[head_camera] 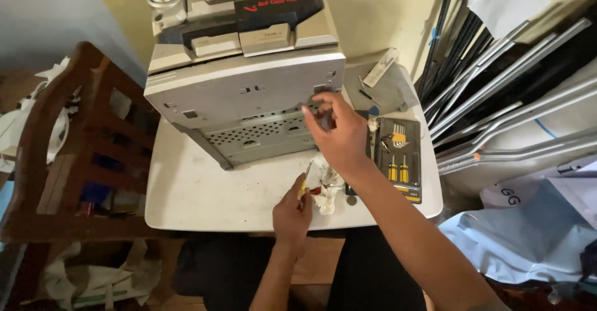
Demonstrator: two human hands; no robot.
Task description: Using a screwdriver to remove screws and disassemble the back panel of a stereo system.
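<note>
A silver stereo unit (239, 87) lies tipped on its face on a white table (199, 193), its perforated metal underside toward me. My right hand (336, 134) reaches to the lower right corner of that underside, fingertips pinched near a small part there. My left hand (292, 214) rests at the table's front edge and grips a small screwdriver (306, 180) with a yellow handle, its shaft pointing up and away. A crumpled white cloth (326, 193) lies just right of the left hand.
A dark tool case (401, 155) with yellow-handled screwdrivers and bits lies open at the table's right. A wooden chair (81, 155) stands to the left. Long metal rods and dark strips (497, 93) lean at the right. A blue plastic sheet (528, 230) lies below them.
</note>
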